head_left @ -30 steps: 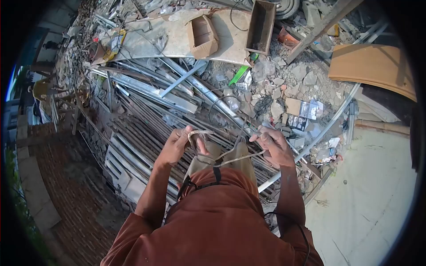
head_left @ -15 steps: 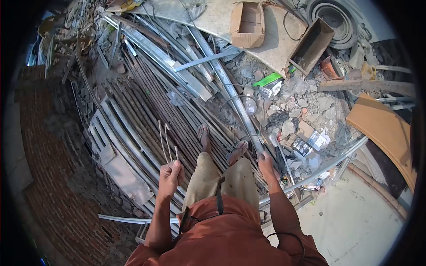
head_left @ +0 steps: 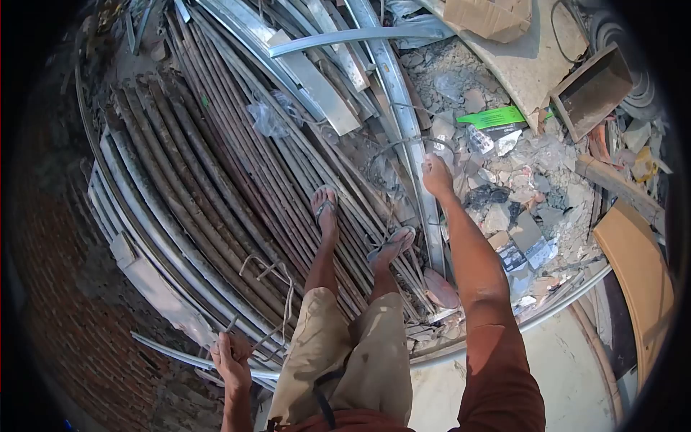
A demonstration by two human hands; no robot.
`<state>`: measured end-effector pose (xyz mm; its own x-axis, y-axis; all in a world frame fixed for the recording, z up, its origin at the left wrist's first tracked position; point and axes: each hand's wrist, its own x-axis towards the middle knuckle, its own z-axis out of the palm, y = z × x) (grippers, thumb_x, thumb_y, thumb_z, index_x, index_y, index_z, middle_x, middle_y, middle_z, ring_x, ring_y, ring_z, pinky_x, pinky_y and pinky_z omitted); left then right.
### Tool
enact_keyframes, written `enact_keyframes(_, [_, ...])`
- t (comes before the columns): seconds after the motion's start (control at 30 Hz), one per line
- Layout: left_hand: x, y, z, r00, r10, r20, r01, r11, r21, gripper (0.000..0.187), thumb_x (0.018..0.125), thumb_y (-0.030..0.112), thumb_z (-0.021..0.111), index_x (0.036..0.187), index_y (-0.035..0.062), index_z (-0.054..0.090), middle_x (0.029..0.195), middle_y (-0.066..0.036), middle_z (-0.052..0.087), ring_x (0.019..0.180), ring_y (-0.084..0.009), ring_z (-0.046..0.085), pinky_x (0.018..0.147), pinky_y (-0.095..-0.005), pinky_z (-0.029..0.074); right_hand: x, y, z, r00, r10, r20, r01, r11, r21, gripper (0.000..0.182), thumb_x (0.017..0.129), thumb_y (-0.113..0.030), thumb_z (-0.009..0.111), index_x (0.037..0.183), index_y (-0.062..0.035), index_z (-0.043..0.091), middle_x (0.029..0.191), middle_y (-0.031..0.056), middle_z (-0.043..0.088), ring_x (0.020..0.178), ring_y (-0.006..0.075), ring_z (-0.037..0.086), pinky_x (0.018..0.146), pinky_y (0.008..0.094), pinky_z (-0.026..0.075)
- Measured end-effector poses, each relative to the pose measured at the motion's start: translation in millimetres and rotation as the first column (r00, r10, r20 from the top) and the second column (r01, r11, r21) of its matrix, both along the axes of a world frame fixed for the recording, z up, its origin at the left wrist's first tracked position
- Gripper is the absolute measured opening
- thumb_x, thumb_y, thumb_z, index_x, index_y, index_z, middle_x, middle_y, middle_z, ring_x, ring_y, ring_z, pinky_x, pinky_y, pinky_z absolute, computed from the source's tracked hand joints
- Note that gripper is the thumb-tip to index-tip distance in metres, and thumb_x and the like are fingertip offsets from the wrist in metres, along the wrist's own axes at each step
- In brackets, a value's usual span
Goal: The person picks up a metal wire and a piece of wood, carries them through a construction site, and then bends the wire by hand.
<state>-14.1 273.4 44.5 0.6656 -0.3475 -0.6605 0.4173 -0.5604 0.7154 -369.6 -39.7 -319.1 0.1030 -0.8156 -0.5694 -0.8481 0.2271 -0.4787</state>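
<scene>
I stand in sandals on a pile of long rusty steel rods (head_left: 216, 180). My left hand (head_left: 232, 358) is down at my side, closed on a bent piece of wire (head_left: 277, 288) that loops upward from my fist. My right hand (head_left: 435, 175) is stretched forward and down, its fingers closed at a thin wire loop (head_left: 392, 147) lying beside a long metal channel (head_left: 403, 108). What exactly the right fingers pinch is too small to make out.
Concrete rubble (head_left: 518, 187) and scraps lie right of the rods, with a green package (head_left: 493, 117), a cardboard box (head_left: 489, 14) and a metal tray (head_left: 594, 90). A brick wall (head_left: 50, 288) drops at left. A concrete floor (head_left: 561, 374) lies at lower right.
My left hand dropped from chest height to my side with the bent wire. My right hand reached forward and down to the wire loop by the channel. The view tilted downward.
</scene>
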Motion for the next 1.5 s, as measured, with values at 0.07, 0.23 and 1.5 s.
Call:
enact_keyframes(0.07, [-3.5,16.3,-12.0,0.999,-0.027,0.017,0.027,1.000,-0.002,0.047,0.101,0.028,0.042,0.058,0.0088,0.034,0.049,0.003,0.027,0.046,-0.0091,0.025,0.045,-0.0279,0.020,24.8,-50.3,-19.1,0.983,0.141,-0.121,-0.163,0.967,-0.197,0.039,0.085,-0.014,0.057,0.122,-0.0044,0.050,0.116,0.0213,0.055,0.108,0.0406,0.053,0.092,0.0474,0.043])
enact_keyframes(0.23, [-18.7,24.5,-35.8,0.975,-0.219,0.044,0.217,0.975,0.051,0.051,0.101,0.027,0.041,0.055,0.0076,0.030,0.048,0.001,0.030,0.046,-0.0091,0.024,0.045,-0.0285,0.017,58.4,-129.2,-95.5,0.936,0.265,-0.233,-0.342,0.842,-0.417,0.053,0.082,-0.010,0.056,0.133,-0.0087,0.042,0.133,0.0147,0.045,0.124,0.0336,0.042,0.101,0.0450,0.037])
enact_keyframes(1.5, [-70.4,80.8,-93.0,0.997,0.016,0.075,-0.039,0.952,0.304,0.053,0.098,0.029,0.045,0.052,0.0047,0.041,0.046,-0.001,0.042,0.043,-0.0090,0.037,0.042,-0.0274,0.025,324.3,-28.6,-151.9,0.475,0.791,-0.386,-0.849,0.527,0.035,0.041,0.083,-0.020,0.055,0.119,-0.0023,0.053,0.117,0.0158,0.059,0.115,0.0310,0.050,0.099,0.0397,0.037])
